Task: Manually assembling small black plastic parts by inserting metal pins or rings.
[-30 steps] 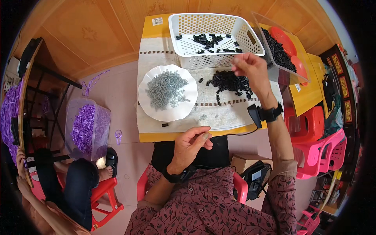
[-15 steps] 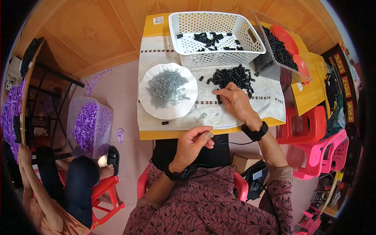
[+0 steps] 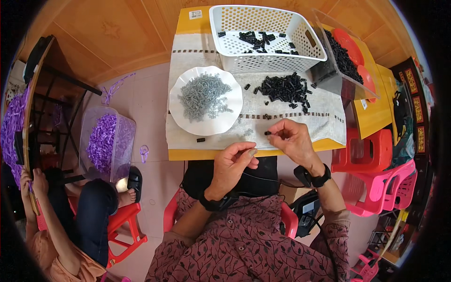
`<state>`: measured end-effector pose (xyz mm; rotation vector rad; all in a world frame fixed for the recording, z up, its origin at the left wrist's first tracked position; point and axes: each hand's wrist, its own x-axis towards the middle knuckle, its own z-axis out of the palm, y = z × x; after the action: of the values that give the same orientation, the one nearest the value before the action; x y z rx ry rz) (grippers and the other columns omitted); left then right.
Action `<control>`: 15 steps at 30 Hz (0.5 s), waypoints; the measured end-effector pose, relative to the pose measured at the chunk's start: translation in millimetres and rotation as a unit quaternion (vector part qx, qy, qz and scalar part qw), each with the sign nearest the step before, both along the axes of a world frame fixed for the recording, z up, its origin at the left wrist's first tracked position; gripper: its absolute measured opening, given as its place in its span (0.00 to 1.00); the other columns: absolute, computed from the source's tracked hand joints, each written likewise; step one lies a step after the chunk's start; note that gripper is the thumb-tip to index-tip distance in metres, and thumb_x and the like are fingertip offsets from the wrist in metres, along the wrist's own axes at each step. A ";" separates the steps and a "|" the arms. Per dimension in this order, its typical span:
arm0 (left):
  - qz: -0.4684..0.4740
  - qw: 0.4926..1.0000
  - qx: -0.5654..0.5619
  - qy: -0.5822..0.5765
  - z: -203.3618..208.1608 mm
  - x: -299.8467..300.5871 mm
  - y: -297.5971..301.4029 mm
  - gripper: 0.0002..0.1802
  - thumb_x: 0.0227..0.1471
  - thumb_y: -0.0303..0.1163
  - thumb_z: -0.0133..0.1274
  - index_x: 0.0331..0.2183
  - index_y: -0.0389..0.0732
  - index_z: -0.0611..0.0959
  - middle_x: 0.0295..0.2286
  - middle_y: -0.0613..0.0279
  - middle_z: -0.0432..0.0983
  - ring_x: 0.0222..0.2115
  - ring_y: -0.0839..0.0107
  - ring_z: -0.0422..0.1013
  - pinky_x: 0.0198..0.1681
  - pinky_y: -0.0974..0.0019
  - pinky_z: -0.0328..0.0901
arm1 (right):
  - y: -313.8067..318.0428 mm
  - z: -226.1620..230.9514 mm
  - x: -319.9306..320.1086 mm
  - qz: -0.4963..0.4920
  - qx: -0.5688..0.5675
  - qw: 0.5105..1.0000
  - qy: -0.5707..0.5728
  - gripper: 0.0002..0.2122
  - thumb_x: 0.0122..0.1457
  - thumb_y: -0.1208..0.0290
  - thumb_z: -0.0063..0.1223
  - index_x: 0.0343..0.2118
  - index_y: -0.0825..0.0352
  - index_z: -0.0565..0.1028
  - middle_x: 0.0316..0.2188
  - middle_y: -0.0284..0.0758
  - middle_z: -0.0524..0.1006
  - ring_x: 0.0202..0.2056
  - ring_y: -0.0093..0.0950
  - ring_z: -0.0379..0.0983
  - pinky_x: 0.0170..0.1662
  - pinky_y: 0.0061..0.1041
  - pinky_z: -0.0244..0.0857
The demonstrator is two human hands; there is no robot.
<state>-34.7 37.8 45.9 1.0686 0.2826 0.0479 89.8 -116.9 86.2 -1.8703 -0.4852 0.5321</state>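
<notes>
Our right hand (image 3: 292, 140) pinches one short black piece (image 3: 267, 133) between thumb and forefinger, above the near part of the white cloth (image 3: 216, 143). Our left hand (image 3: 231, 163) is positioned beside it, at the near edge of the yellow surface (image 3: 188, 154); its thumb and forefinger are pressed together, and we cannot tell whether a small part lies between them. The two hands are near each other but apart.

Beyond the right hand, we find a loose black pile (image 3: 284, 89) on the cloth, in front of the perforated white basket (image 3: 275, 64). The basket contains further scattered black parts (image 3: 258, 40). To the left of the pile, a white plate (image 3: 206, 128) with a wavy rim carries a heap of small clear pieces (image 3: 204, 94). A single black part (image 3: 201, 140) lies near the plate's lower edge. To the right of the basket, a transparent bin (image 3: 329, 77) holds many more black parts.
</notes>
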 end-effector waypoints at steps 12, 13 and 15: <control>0.036 0.995 0.024 -0.086 -8.9 0.4 -3.4 0.10 0.54 0.21 0.50 0.41 0.33 0.78 0.33 0.62 0.74 0.30 0.77 0.73 0.34 0.75 0.70 | 7.9 0.6 -35.3 0.049 0.009 0.998 -0.035 0.04 0.50 0.82 0.57 0.29 0.72 0.74 0.22 0.29 0.74 0.23 0.13 0.68 0.25 0.14 0.63; 0.040 0.995 0.024 -0.085 -7.5 0.1 -2.5 0.10 0.54 0.21 0.50 0.41 0.33 0.78 0.33 0.62 0.74 0.30 0.77 0.73 0.34 0.75 0.70 | 10.3 1.7 -35.8 0.053 0.006 0.997 -0.061 0.04 0.50 0.82 0.57 0.29 0.72 0.74 0.22 0.31 0.75 0.23 0.13 0.68 0.25 0.14 0.63; 0.047 0.995 0.018 -0.082 -5.5 -0.6 -0.6 0.10 0.53 0.20 0.51 0.40 0.32 0.78 0.33 0.64 0.71 0.28 0.79 0.72 0.32 0.79 0.69 | 15.5 5.2 -36.0 0.060 0.003 0.994 -0.087 0.05 0.50 0.82 0.57 0.29 0.72 0.74 0.22 0.32 0.75 0.23 0.14 0.68 0.24 0.15 0.63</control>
<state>-35.3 37.2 40.3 1.0791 0.1849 0.2251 53.8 -101.3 91.4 -1.8989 -0.7174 0.4473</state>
